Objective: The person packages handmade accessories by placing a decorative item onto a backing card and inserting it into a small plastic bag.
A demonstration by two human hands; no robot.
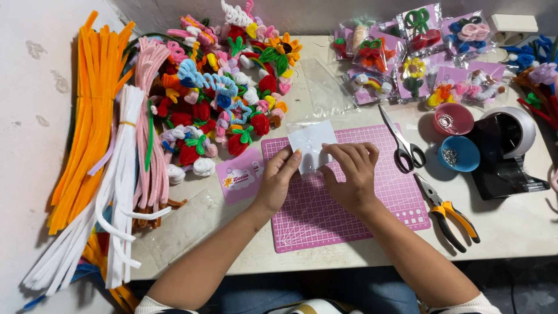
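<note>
Both hands on pink mat [349, 215]: left hand [278, 180] and right hand [352, 174] pinching clear bag [310, 142]; scissors [402, 142], pliers [444, 210] right.

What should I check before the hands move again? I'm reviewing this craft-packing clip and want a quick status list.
1. Both hands on the piece: left hand and right hand pinch the small clear bag with a white card. Ok.
2. Bag lies over the pink cutting mat, not off its edge. Ok.
3. Bag's opening sealed or open: cannot tell, fingers cover it.
4. Scissors lie shut beside the right hand, apart from it. Ok.
5. Pliers rest partly off the mat's right edge, clear of the wrist. Ok.
6. Pink printed card lies at the left hand, partly overlapping the mat's corner. Ok.
</note>
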